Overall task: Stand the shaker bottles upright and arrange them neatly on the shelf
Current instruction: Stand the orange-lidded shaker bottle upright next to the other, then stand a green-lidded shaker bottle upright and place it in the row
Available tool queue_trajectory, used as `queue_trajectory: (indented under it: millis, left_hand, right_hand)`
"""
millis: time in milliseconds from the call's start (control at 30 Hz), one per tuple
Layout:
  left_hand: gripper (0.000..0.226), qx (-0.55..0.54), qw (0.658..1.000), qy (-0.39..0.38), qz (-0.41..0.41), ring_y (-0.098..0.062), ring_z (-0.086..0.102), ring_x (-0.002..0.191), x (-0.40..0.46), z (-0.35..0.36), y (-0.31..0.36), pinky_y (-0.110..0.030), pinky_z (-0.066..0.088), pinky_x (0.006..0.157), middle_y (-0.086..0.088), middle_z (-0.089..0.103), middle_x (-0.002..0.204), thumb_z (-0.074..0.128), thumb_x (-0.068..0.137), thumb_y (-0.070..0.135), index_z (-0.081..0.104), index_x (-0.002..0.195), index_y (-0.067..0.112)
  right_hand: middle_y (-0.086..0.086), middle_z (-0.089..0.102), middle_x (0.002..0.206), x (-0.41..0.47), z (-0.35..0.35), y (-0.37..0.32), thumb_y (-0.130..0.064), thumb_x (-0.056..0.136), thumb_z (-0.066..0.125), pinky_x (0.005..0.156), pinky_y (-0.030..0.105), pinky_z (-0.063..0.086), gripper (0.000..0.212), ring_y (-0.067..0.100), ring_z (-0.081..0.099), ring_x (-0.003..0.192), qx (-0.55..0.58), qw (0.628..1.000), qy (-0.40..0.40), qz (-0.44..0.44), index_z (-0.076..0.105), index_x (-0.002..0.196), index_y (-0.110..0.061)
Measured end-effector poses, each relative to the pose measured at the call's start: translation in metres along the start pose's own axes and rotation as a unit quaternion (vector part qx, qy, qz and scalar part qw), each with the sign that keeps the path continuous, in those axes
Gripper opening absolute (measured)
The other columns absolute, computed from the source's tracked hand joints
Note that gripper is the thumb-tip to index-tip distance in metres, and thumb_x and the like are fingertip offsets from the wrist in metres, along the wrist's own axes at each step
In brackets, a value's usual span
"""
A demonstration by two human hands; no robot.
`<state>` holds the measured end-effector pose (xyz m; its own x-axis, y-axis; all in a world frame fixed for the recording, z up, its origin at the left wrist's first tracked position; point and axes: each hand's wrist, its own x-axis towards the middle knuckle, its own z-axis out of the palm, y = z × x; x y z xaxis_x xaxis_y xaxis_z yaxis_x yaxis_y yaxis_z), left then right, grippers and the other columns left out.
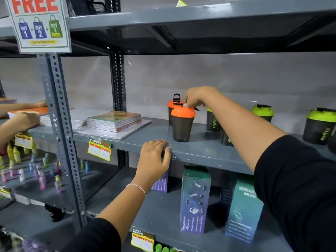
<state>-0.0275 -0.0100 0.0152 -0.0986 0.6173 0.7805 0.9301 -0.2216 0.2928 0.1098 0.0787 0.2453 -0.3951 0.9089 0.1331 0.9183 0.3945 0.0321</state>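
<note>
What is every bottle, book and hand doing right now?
Front orange-lid shaker: upright, right hand on its lid.
Back orange-lid shaker: upright, cap loop raised.
Green-lid shakers: all upright; one partly hidden behind the arm.
Right hand: fingers pinching at the front orange lid.
Left hand: flat on the shelf edge, holding nothing.
Notebooks: stacked flat.
Boxes below: standing upright.
</note>
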Motion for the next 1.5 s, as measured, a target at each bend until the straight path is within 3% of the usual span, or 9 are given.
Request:
queue_trajectory:
  millis: [133, 300, 533, 733, 867, 967, 1167, 1300, 1500]
  left_hand:
    - [0.035, -0.003, 1.0, -0.002, -0.003, -0.023, 0.06, 0.109, 0.0, 0.0, 0.0, -0.034, 0.035, 0.105, -0.006, 0.07, 0.116, 0.05, 0.094, 0.029, 0.067, 0.116, 0.008]
    - [0.031, -0.009, 1.0, 0.008, -0.002, -0.023, 0.06, 0.106, -0.001, -0.001, 0.0, -0.028, 0.03, 0.103, -0.005, 0.071, 0.113, 0.052, 0.093, 0.028, 0.068, 0.113, 0.009]
    - [0.032, -0.016, 1.0, 0.001, 0.001, -0.02, 0.057, 0.112, -0.001, -0.003, 0.001, -0.031, 0.031, 0.107, -0.002, 0.069, 0.119, 0.051, 0.094, 0.029, 0.067, 0.116, 0.012]
    - [0.043, -0.008, 0.999, -0.006, -0.04, -0.028, 0.052, 0.126, -0.002, 0.001, 0.008, -0.042, 0.03, 0.115, -0.009, 0.065, 0.128, 0.043, 0.094, 0.032, 0.063, 0.123, 0.009]
    - [0.047, -0.055, 0.998, -0.008, 0.043, -0.03, 0.046, 0.132, -0.009, 0.022, 0.062, -0.046, 0.033, 0.113, -0.006, 0.061, 0.132, 0.037, 0.095, 0.033, 0.06, 0.126, 0.008]
    - [0.042, -0.097, 0.988, -0.023, 0.12, -0.028, 0.051, 0.126, -0.009, 0.044, 0.12, -0.044, 0.039, 0.108, -0.005, 0.064, 0.126, 0.04, 0.094, 0.03, 0.062, 0.122, 0.009]
    - [0.036, -0.067, 0.985, -0.062, 0.146, -0.029, 0.059, 0.117, -0.002, 0.075, 0.205, -0.042, 0.045, 0.099, -0.003, 0.07, 0.119, 0.045, 0.093, 0.031, 0.066, 0.117, 0.014]
    - [0.029, -0.029, 0.988, -0.044, 0.142, -0.02, 0.065, 0.102, -0.009, 0.088, 0.216, -0.038, 0.042, 0.085, 0.004, 0.073, 0.107, 0.048, 0.093, 0.031, 0.068, 0.108, 0.019]
    - [0.03, -0.029, 0.992, 0.0, 0.124, -0.02, 0.066, 0.103, -0.013, 0.097, 0.218, -0.037, 0.039, 0.089, 0.003, 0.073, 0.109, 0.05, 0.091, 0.031, 0.071, 0.109, 0.017]
  right_hand:
    - [0.013, 0.059, 0.095, 0.006, 0.013, -0.003, -0.04, 0.088, 0.062, 0.066, 0.031, 0.044, 0.034, 0.029, 0.056, 0.083, 0.105, 0.993, 0.038, 0.023, 0.053, 0.076, -0.009]
    - [0.01, 0.065, 0.122, 0.013, 0.028, -0.017, -0.051, 0.087, 0.057, 0.072, 0.03, 0.041, 0.043, 0.029, 0.061, 0.106, 0.107, 0.986, 0.087, 0.089, 0.066, 0.11, -0.015]
    - [0.007, 0.068, 0.119, 0.005, 0.026, -0.027, -0.052, 0.088, 0.057, 0.071, 0.028, 0.049, 0.033, 0.025, 0.062, 0.089, 0.146, 0.977, 0.075, 0.135, 0.063, 0.095, -0.02]
    - [0.015, 0.07, 0.113, -0.039, 0.023, -0.009, -0.073, 0.089, 0.034, 0.082, 0.033, 0.051, 0.077, 0.035, 0.068, 0.101, 0.223, 0.956, 0.143, 0.125, 0.067, 0.115, -0.008]
    - [0.012, 0.07, 0.104, -0.103, 0.055, 0.044, -0.071, 0.084, 0.044, 0.079, 0.038, 0.048, 0.059, 0.033, 0.064, 0.102, 0.316, 0.889, 0.292, 0.154, 0.062, 0.099, -0.017]
    - [0.004, 0.06, 0.116, -0.145, 0.091, 0.109, -0.056, 0.085, 0.058, 0.08, 0.04, 0.046, 0.043, 0.03, 0.057, 0.109, 0.362, 0.787, 0.436, 0.244, 0.056, 0.111, -0.023]
    - [0.024, 0.027, 0.154, -0.171, 0.134, 0.237, -0.041, 0.066, 0.082, 0.107, 0.058, 0.035, 0.095, 0.046, 0.03, 0.138, 0.25, 0.63, 0.545, 0.493, 0.035, 0.145, -0.016]
    - [0.03, 0.02, 0.155, -0.173, 0.145, 0.291, -0.045, 0.063, 0.086, 0.111, 0.058, 0.031, 0.112, 0.05, 0.027, 0.139, 0.272, 0.643, 0.504, 0.509, 0.023, 0.152, -0.02]
    - [0.023, 0.034, 0.141, -0.189, 0.142, 0.338, -0.022, 0.066, 0.082, 0.092, 0.049, 0.044, 0.086, 0.05, 0.051, 0.109, 0.32, 0.681, 0.489, 0.442, 0.037, 0.139, -0.011]
